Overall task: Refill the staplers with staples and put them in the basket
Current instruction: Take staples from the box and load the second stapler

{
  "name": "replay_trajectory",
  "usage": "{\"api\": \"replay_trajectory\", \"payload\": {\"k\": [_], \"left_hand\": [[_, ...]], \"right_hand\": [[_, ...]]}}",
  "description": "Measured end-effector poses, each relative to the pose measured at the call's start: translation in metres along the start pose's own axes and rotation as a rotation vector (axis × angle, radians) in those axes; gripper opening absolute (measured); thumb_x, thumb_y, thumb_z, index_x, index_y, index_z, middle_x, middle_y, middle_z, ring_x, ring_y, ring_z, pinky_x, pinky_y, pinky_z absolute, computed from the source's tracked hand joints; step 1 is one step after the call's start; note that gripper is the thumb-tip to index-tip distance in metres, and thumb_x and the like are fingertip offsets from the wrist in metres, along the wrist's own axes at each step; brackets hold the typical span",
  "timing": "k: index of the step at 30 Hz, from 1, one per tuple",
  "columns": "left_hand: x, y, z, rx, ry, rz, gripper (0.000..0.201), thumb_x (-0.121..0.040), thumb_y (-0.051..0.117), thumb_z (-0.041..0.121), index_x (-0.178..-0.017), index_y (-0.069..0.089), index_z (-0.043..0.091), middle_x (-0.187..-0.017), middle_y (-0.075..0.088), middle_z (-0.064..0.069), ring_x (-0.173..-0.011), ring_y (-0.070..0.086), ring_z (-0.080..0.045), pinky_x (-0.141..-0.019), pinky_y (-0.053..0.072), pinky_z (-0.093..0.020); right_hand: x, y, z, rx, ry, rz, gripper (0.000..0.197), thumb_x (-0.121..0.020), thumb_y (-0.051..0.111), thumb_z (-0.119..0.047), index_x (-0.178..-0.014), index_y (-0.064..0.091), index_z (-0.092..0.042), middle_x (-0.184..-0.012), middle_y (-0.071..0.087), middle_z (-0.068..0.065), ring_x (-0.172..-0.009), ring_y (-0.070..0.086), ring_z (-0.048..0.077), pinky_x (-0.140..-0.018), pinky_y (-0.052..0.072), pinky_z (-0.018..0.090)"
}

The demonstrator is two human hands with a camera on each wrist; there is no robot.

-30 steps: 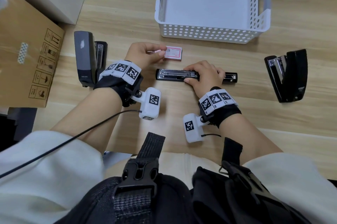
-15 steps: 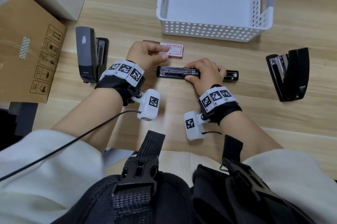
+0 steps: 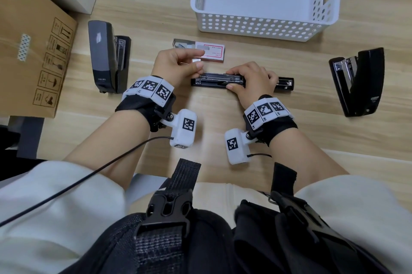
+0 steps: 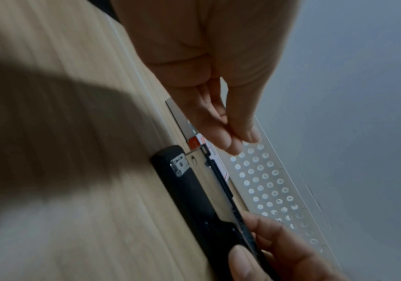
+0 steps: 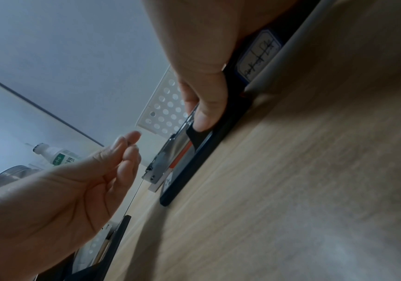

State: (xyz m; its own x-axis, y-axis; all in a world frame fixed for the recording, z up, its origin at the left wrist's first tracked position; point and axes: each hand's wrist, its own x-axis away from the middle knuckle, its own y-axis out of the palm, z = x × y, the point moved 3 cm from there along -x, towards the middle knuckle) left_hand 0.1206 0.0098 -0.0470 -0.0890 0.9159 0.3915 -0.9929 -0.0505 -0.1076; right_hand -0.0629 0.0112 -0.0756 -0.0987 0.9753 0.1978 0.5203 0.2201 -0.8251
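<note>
meanwhile the right hand [image 3: 250, 81] is gripping the opened stapler [image 3: 217, 81]; the left hand [image 3: 176, 66] is pinching a staple strip [image 3: 197, 59], fingers nearly closed.

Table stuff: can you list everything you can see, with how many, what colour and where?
Staplers: 3, black; one opened flat in the middle, one far left, one far right.
Staple box: 1, white and red, slid open, behind the middle stapler.
Basket: 1, white, nothing visible inside, at the back.
Cardboard box: 1, brown, left edge.
Bottle: 1, green label, in the background.
Left hand: pinching a strip of staples.
Right hand: holding the middle stapler.
</note>
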Motion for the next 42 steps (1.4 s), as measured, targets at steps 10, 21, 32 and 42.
{"api": "replay_trajectory", "payload": {"k": [10,21,32,42], "left_hand": [[0.0029,-0.0014,0.0042,-0.014,0.029,-0.001,0.028,-0.081,0.060,-0.007,-0.108,0.061,0.001,-0.066,0.050,-0.005,-0.058,0.066,-0.003,-0.066,0.055,-0.013],[0.0032,-0.0024,0.0036,-0.082,0.009,0.026,0.030,-0.078,0.063,-0.005,-0.108,0.064,0.002,-0.063,0.061,0.005,-0.056,0.062,0.000,-0.070,0.052,-0.011],[0.0041,-0.0003,-0.0007,-0.152,0.001,0.057,0.030,-0.072,0.070,-0.002,-0.100,0.068,0.007,-0.048,0.052,0.015,-0.048,0.048,0.004,-0.061,0.041,-0.005],[0.0050,-0.0033,0.0038,-0.126,0.066,0.041,0.023,-0.085,0.056,0.000,-0.106,0.064,0.004,-0.061,0.054,0.006,-0.064,0.055,-0.006,-0.077,0.054,-0.019]], "right_hand": [[0.0008,-0.0021,-0.0015,-0.013,0.003,-0.008,0.025,-0.080,0.066,-0.031,-0.105,0.063,-0.035,-0.112,0.057,-0.010,-0.111,0.047,0.014,-0.099,0.014,0.031],[0.0014,-0.0019,-0.0012,-0.019,-0.001,0.002,0.025,-0.080,0.066,-0.031,-0.104,0.063,-0.034,-0.111,0.058,-0.009,-0.110,0.047,0.015,-0.097,0.014,0.031],[0.0013,-0.0011,-0.0006,-0.019,-0.002,0.006,0.025,-0.080,0.066,-0.031,-0.104,0.063,-0.035,-0.111,0.058,-0.009,-0.111,0.047,0.014,-0.099,0.015,0.032],[0.0003,-0.0010,-0.0002,-0.013,-0.003,-0.001,0.026,-0.080,0.066,-0.032,-0.105,0.063,-0.035,-0.112,0.057,-0.009,-0.110,0.047,0.015,-0.100,0.015,0.032]]}}
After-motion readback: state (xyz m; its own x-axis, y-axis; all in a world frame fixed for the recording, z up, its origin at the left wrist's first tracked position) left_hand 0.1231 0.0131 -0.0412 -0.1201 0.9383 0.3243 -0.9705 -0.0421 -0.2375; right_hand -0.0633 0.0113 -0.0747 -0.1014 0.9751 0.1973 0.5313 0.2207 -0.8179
